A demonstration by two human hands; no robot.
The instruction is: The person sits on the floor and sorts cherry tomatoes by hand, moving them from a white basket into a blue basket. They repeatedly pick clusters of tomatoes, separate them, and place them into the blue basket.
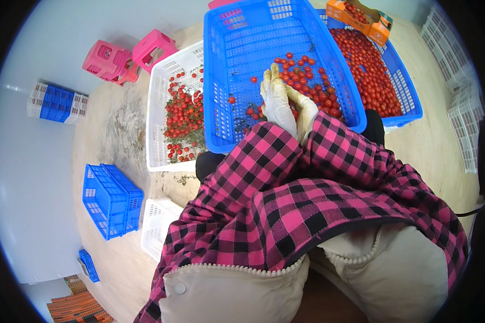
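Both my hands wear whitish gloves with yellowed stains and meet inside a large blue perforated plastic crate [215, 80]. My left hand [278, 99] has its fingers stretched together, pointing to the crate's far end. Close against it is my right hand [305, 109], partly behind the left one. A bit of red shows between the palms, but whether they grip any fruit is hidden. Loose red cherry tomatoes [307, 74] lie around the hands, mostly on the right of the crate floor. A few more, with dark stem scraps [240, 123], sit to the left.
Left stands a white crate [155, 121] of cherry tomatoes on stems. Another blue crate [412, 103], heaped with loose tomatoes, is at right, an orange cardboard box [359, 20] on its far rim. Pink stools [105, 60], nested blue crates [109, 202] and a white crate [155, 226] stand leftward.
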